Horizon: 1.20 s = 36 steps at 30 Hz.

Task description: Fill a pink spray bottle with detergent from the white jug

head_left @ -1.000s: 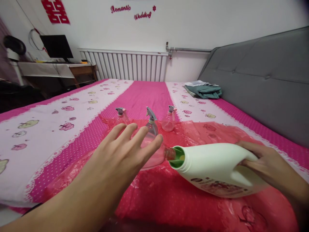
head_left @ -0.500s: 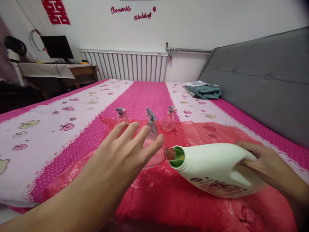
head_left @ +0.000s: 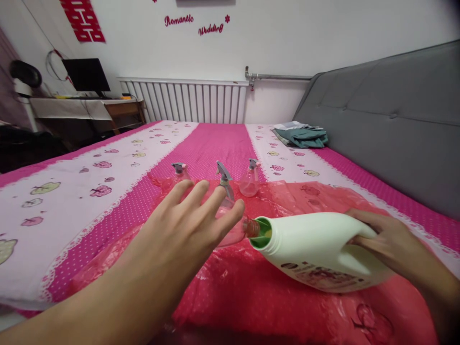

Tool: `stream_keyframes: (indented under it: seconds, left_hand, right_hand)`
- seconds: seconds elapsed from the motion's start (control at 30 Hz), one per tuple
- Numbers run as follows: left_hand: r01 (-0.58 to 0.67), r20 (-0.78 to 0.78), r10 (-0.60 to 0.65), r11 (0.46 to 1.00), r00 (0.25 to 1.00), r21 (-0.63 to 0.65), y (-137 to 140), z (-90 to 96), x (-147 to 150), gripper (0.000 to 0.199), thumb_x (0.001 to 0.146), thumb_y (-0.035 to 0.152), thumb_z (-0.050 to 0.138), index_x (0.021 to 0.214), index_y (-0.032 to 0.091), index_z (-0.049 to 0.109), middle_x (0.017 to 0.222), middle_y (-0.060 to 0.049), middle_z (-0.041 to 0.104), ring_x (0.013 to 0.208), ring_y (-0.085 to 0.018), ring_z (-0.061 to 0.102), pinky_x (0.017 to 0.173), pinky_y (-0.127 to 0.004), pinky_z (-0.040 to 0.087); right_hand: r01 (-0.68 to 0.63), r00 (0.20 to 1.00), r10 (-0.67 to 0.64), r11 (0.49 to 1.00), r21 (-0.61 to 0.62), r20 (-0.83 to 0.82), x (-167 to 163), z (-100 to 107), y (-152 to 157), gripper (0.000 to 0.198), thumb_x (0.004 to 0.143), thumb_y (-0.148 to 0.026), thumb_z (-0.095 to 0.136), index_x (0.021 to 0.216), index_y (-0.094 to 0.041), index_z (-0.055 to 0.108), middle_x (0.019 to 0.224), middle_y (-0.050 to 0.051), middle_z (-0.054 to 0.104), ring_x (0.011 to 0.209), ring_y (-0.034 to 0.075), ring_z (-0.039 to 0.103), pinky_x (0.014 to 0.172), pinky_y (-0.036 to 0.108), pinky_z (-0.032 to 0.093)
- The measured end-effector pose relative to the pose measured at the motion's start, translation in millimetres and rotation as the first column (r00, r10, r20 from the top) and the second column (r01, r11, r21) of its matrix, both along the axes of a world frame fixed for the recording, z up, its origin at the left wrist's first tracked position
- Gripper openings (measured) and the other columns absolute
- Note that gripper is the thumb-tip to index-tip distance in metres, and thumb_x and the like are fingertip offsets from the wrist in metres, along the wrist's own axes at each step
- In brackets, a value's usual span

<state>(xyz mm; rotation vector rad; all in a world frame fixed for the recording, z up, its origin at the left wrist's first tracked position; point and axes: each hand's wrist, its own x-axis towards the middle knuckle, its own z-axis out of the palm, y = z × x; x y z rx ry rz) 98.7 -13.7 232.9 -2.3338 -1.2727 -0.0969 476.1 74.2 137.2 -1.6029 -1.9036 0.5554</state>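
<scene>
While the pale jug (head_left: 319, 251) is tilted nearly onto its side, the ribbed neck (head_left: 252, 228) of the clear bottle (head_left: 233, 236) overlaps its mouth from the left; whether it reaches inside is hard to tell. A leak at that join looks the likeliest trouble: a slight twist of the jug could part its green spout (head_left: 265, 227) from the neck and let liquid run onto the red plastic sheet (head_left: 266, 287) under the jug, or past the sheet's edge onto the bed (head_left: 219, 139) beyond the jug. The bottle looks light, so a nudge from the jug might roll it away. At the jug's rear end, the right hand (head_left: 390, 242) has its grip closed on the jug. Left of the jug, the left hand (head_left: 185, 218) arches over the bottle, fingers half curled and well parted; whether its grip touches or holds the bottle cannot be seen.
</scene>
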Motion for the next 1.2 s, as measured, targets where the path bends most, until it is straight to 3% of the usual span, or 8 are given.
stream_keyframes:
  seconds: [0.43,0.77,1.2]
  left_hand:
    - [-0.008,-0.011,0.009,0.999,1.0,0.047,-4,3.0,9,0.054,0.084,0.015,0.07,0.135,0.033,0.064,0.145,-0.006,0.062,0.133,-0.035,0.056,0.116,-0.054,0.042]
    - [0.08,-0.128,-0.057,0.979,0.99,0.188,4,-0.3,7,0.044,0.09,0.018,0.066,0.133,0.028,0.066,0.138,-0.01,0.063,0.125,-0.034,0.06,0.107,-0.056,0.047]
    - [0.09,-0.074,-0.079,0.984,0.994,0.151,-3,-3.1,9,0.06,0.076,0.027,0.079,0.134,0.033,0.066,0.145,-0.009,0.056,0.133,-0.04,0.053,0.113,-0.062,0.042]
  right_hand:
    - [-0.025,1.0,0.025,1.0,-0.014,-0.014,12,-14,3,0.036,0.069,-0.048,0.065,0.092,-0.022,0.076,0.086,0.001,0.073,0.079,0.023,0.064,0.069,0.03,0.047]
    - [0.0,1.0,0.0,0.999,-0.048,-0.001,5,-6,2,0.037,0.064,-0.05,0.064,0.086,-0.022,0.075,0.082,0.001,0.071,0.078,0.024,0.064,0.068,0.031,0.046]
    - [0.014,1.0,-0.016,0.998,-0.058,-0.025,4,-6,2,0.042,0.061,-0.056,0.068,0.086,-0.023,0.075,0.083,0.002,0.072,0.081,0.027,0.064,0.071,0.034,0.046]
